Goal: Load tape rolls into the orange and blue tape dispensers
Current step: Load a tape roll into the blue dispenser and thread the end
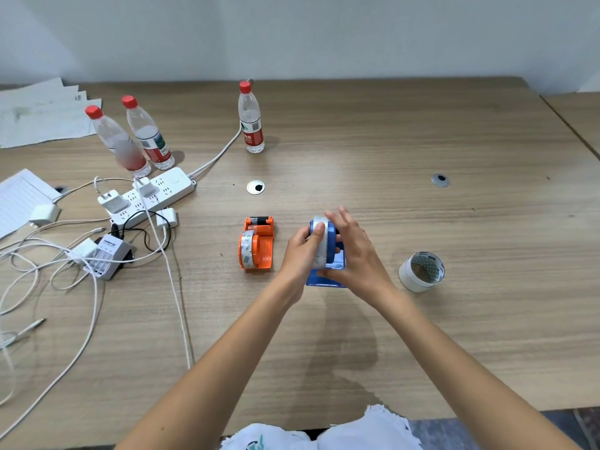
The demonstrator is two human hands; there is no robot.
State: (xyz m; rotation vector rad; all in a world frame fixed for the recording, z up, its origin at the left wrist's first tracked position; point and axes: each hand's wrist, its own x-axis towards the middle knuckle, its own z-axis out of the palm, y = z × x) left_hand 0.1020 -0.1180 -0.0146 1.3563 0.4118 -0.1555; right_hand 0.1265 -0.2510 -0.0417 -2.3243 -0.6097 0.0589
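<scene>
Currently, the left hand (300,251) grips a tape roll (319,245), seating it on the blue dispenser (328,274); the right hand (354,254), loosely curled, steadies the body. At 9 o'clock, the orange dispenser (264,251) sits loaded.

A wood-grain table (422,131) is seen filling the view. A plain pale wall (292,30) is set at its far edge.

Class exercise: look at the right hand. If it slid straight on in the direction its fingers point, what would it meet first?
The right hand points up and to the left, already at the blue tape dispenser and the tape roll on it. So it would probably press into those first, though depth is hard to judge.
</scene>
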